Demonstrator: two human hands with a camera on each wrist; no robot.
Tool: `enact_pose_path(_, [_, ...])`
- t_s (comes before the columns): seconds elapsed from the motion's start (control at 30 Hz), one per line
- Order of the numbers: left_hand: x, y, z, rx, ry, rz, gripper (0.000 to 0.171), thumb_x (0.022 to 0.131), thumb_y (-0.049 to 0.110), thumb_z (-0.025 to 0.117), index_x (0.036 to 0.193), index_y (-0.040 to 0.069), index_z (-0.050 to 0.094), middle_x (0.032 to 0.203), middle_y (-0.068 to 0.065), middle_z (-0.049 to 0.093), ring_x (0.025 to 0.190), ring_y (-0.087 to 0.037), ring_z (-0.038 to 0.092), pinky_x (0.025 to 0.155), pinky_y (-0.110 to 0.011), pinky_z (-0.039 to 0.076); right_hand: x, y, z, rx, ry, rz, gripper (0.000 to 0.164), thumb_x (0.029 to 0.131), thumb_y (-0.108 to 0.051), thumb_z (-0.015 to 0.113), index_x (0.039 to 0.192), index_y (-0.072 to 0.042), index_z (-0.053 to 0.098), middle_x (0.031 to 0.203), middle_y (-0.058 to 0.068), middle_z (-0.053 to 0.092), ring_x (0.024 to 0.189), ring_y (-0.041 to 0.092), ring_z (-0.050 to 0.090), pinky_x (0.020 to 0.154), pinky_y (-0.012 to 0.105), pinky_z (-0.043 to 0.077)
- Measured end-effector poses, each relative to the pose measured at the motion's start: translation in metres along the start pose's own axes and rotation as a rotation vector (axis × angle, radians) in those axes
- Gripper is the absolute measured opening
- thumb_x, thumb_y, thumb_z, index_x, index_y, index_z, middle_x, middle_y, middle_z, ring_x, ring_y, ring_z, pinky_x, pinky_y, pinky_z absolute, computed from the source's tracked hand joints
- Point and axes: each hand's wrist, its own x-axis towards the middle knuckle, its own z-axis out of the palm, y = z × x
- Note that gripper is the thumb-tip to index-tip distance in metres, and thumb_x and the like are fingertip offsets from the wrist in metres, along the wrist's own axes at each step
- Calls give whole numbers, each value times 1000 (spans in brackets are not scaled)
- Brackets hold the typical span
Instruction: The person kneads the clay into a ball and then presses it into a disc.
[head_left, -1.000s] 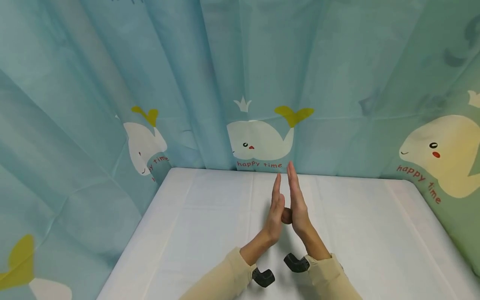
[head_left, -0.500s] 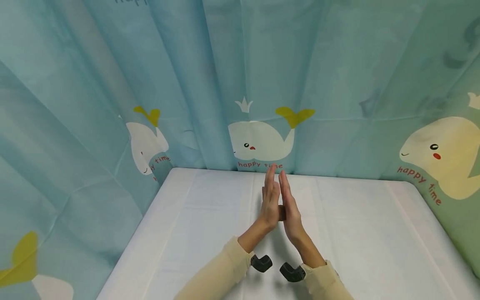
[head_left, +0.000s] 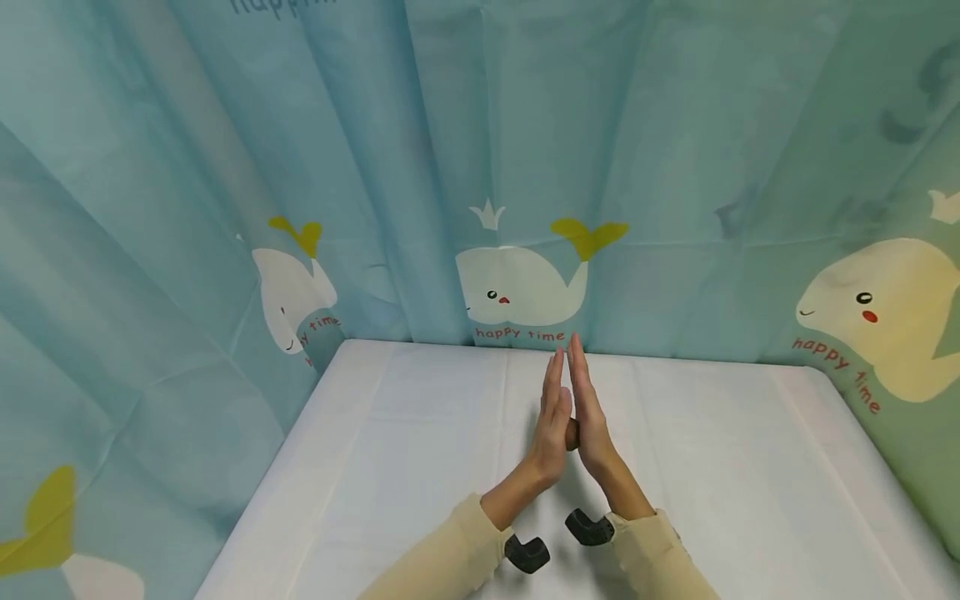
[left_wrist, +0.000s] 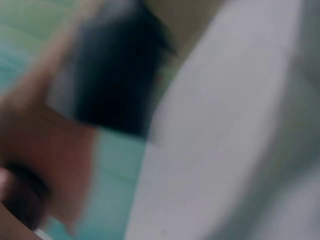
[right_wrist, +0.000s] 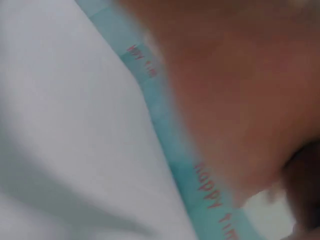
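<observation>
A small brown roundish lump (head_left: 572,434) sits between my two palms, above the white table; its exact kind is hard to tell. My left hand (head_left: 551,429) presses on it from the left, fingers straight and pointing away from me. From the other side my right hand (head_left: 592,421) presses with its palm, fingers straight too, its tips reaching a little farther than the left ones. Both wrist views are blurred. The left wrist view catches the dark lump (left_wrist: 25,200) against a palm, and the right wrist view has part of the lump (right_wrist: 306,187) at its edge.
The white-covered table (head_left: 405,433) spreads around both hands. Behind it and along the sides hangs a blue-green curtain (head_left: 510,125) printed with whales. A black wrist camera (head_left: 527,555) sits at the left cuff, another black camera (head_left: 589,528) at the right.
The palms slide against each other: half a second ago the left hand was farther forward and the right drawn back; now the right is forward again. The lump stays between them, shifted slightly right.
</observation>
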Motion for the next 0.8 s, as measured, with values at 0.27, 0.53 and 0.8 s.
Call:
enact_pose_path(0.27, [15, 11, -11, 18, 29, 40, 70, 108, 55, 17, 167, 18, 9, 173, 0, 4, 158, -21, 3, 122, -60, 5, -6, 0, 10, 175, -67, 19, 61, 113, -43, 10, 166, -16, -2, 173, 4, -3, 158, 19, -7, 121, 20, 11])
enact_pose_path(0.53, [10, -18, -13, 106, 47, -99, 68, 108, 57, 14, 167, 24, 10, 172, 2, 7, 158, -24, 0, 119, -67, 0, -3, -13, 12, 39, -65, -26, 58, 112, -36, 10, 167, -20, 3, 173, -1, 0, 158, 18, -4, 121, 56, -9])
enact_pose_path(0.8, [1, -2, -3, -21, -23, 6, 62, 111, 46, 16, 167, 21, 5, 172, 7, 2, 157, -17, 2, 124, -56, 6, 3, 3, 0, 58, -37, 33, 57, 113, -37, 8, 167, -22, -3, 173, -4, -6, 157, 14, -8, 123, 34, 4])
